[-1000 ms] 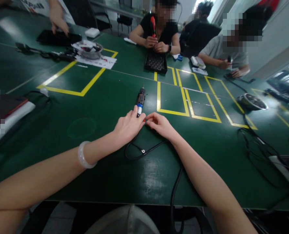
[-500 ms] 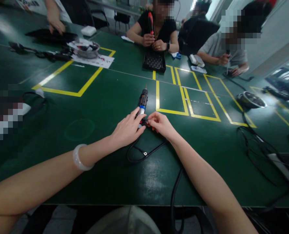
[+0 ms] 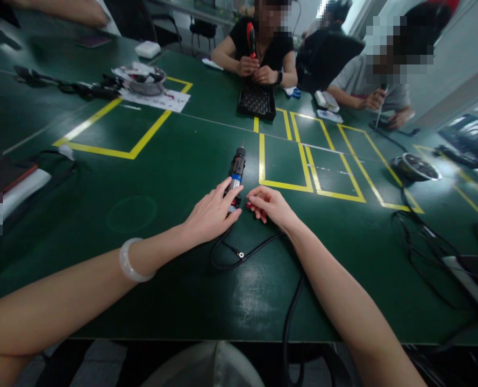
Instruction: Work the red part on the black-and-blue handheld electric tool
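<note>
On the green table lies an electric screwdriver, dark with a blue ring and a silver section, its thin bit pointing away from me. My left hand is closed around its near end, thumb and fingers on either side. Just to the right, my right hand is pinching a small red piece, apart from the screwdriver; its exact kind is too small to tell. A black cable with a ring terminal curves on the table below both hands.
Across the table, a person holds a red-handled screwdriver over a black tray. Another person works at the right. A metal bowl stands on paper at the back left. Cables and a round metal part lie to the right.
My right hand has drawn slightly right, away from the screwdriver, with the red piece. My left hand stays put. At the far left, a person's hand and a black item have left their spot.
</note>
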The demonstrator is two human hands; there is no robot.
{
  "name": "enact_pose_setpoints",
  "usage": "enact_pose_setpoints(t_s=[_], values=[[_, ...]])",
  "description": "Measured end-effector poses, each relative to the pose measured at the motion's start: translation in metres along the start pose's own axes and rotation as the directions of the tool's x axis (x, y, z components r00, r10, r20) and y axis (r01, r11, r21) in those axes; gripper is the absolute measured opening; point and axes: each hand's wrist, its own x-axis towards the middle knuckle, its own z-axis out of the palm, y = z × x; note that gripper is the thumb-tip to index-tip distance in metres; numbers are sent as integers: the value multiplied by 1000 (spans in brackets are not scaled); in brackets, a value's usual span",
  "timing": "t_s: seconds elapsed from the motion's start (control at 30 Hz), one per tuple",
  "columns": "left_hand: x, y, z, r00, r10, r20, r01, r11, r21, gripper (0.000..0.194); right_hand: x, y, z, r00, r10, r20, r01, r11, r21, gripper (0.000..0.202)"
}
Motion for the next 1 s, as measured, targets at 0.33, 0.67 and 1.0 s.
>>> enact_pose_setpoints(t_s=[0.33, 0.67, 1.0], values=[[1, -2, 3, 1000, 10, -4, -9, 1000, 12, 57, -1, 1, -3, 998, 14, 66, -17, 999, 42, 30], [0, 0, 1, 1000, 9, 4, -9, 1000, 12, 57, -1, 3, 11, 999, -26, -20, 20, 972, -233, 14], [0, -2, -2, 999, -26, 44, 22, 997, 80, 59, -4, -7, 24, 989, -122, -79, 50, 796, -603, 8]])
